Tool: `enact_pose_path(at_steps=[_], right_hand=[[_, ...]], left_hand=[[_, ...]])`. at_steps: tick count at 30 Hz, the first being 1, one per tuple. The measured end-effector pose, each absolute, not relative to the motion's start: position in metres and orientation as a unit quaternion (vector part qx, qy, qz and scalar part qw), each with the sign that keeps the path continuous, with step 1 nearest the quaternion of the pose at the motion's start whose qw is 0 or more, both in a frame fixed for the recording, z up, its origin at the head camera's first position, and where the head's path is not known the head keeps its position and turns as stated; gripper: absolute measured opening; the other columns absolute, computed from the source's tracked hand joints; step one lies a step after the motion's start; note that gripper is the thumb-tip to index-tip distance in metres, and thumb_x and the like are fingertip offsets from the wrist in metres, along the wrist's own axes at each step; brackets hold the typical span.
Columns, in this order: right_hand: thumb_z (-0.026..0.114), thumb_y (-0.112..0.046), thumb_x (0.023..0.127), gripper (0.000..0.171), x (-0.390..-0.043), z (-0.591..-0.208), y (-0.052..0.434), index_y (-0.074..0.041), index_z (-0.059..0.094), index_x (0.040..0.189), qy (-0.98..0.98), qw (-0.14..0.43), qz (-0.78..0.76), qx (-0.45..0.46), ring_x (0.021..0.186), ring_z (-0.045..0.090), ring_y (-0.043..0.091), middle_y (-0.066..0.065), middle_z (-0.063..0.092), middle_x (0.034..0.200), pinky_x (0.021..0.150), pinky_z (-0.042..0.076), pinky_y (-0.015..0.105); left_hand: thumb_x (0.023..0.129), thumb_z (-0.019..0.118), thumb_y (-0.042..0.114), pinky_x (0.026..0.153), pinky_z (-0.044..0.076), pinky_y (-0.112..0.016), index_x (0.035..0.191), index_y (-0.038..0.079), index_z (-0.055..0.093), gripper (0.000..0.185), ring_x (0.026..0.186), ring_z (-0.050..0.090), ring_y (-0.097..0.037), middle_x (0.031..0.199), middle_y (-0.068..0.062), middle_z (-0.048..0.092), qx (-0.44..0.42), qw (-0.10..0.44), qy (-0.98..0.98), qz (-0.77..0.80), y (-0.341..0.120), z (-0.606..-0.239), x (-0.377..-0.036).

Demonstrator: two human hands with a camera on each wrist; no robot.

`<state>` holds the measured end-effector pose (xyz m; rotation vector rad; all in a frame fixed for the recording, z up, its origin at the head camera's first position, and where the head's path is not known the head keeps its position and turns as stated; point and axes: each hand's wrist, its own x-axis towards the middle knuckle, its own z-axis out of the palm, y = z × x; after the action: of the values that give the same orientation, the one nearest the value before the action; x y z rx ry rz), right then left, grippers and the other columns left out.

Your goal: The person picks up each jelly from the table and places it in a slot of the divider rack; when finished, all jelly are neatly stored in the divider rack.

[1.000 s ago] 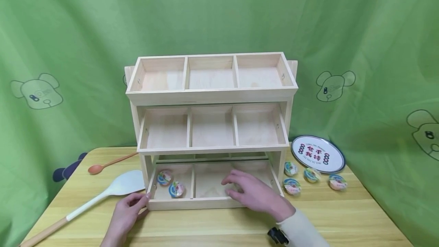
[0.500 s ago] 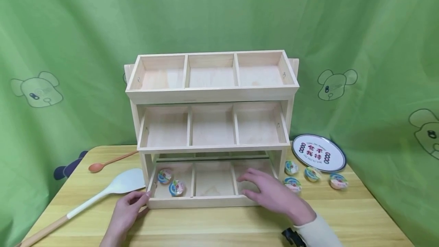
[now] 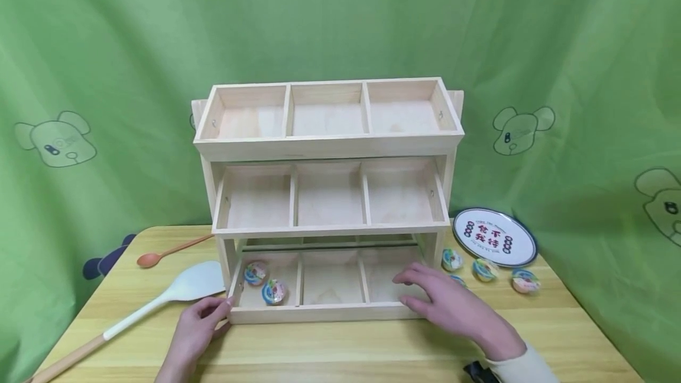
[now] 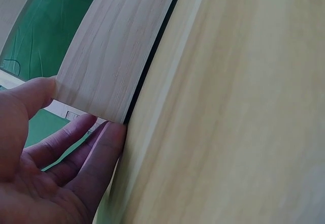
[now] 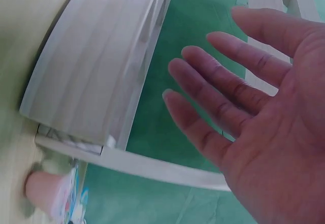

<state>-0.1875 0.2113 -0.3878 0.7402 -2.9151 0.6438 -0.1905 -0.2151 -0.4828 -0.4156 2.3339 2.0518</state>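
Right hand (image 3: 457,309) now shifted rightward out of the bottom tray (image 3: 319,312), fingers spread wide and holding nothing, nearing the jelly cups (image 3: 484,269) on the tabletop. Left hand (image 3: 199,327) still gripping the tray's near-left corner, two cups (image 3: 265,283) inside.

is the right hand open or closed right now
Open: the right hand has straight, spread fingers and holds nothing beside the wooden three-tier rack.

Green cartoon-dog curtain (image 3: 106,46) behind light wooden table (image 3: 340,353).
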Motion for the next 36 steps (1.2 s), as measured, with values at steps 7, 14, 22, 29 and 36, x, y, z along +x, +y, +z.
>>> enact_pose_path(at_steps=[7, 14, 22, 29, 36], right_hand=[[0.06, -0.033, 0.085, 0.03, -0.179, -0.388, 0.229, -0.02, 0.058, 0.112, -0.949, 0.038, 0.219, 0.225, 0.112, 0.047, 0.022, -0.003, 0.054, 0.117, 0.094, 0.042, 0.044], [0.062, -0.037, 0.083, 0.038, -0.169, -0.384, 0.253, -0.018, 0.057, 0.114, -0.951, 0.031, 0.24, 0.192, 0.096, 0.053, 0.013, -0.006, 0.056, 0.108, 0.083, 0.05, 0.038], [0.07, -0.028, 0.077, 0.038, -0.169, -0.391, 0.271, -0.016, 0.059, 0.111, -0.962, 0.082, 0.188, 0.181, 0.092, 0.054, 0.013, -0.005, 0.056, 0.105, 0.08, 0.051, 0.04], [0.074, -0.022, 0.071, 0.043, -0.175, -0.398, 0.28, -0.011, 0.059, 0.11, -0.967, 0.108, 0.145, 0.178, 0.098, 0.052, 0.026, 0.005, 0.053, 0.11, 0.084, 0.048, 0.048], [0.074, -0.019, 0.071, 0.046, -0.182, -0.409, 0.284, -0.008, 0.058, 0.113, -0.965, 0.109, 0.147, 0.187, 0.102, 0.05, 0.029, 0.01, 0.051, 0.116, 0.086, 0.046, 0.051]], left_hand=[[0.08, 0.067, 0.031, 0.078, 0.053, -0.028, 0.104, -0.006, 0.058, 0.045, 0.095, 0.054, -0.024, 0.104, -0.016, 0.054, -0.134, 0.002, 0.747, 0.652, -0.216, -0.482, -0.189], [0.08, 0.067, 0.03, 0.078, 0.054, -0.028, 0.105, -0.006, 0.058, 0.044, 0.094, 0.054, -0.023, 0.102, -0.016, 0.054, -0.129, 0.002, 0.747, 0.652, -0.215, -0.482, -0.19], [0.081, 0.066, 0.03, 0.078, 0.053, -0.028, 0.105, -0.007, 0.057, 0.045, 0.095, 0.054, -0.023, 0.102, -0.016, 0.053, -0.128, 0.002, 0.749, 0.651, -0.214, -0.481, -0.19], [0.081, 0.066, 0.03, 0.079, 0.053, -0.028, 0.106, -0.007, 0.057, 0.046, 0.095, 0.054, -0.022, 0.102, -0.016, 0.054, -0.128, 0.002, 0.749, 0.65, -0.214, -0.481, -0.19], [0.079, 0.067, 0.035, 0.078, 0.053, -0.027, 0.105, -0.006, 0.058, 0.049, 0.096, 0.054, -0.022, 0.103, -0.015, 0.054, -0.132, 0.003, 0.75, 0.648, -0.214, -0.482, -0.19]])
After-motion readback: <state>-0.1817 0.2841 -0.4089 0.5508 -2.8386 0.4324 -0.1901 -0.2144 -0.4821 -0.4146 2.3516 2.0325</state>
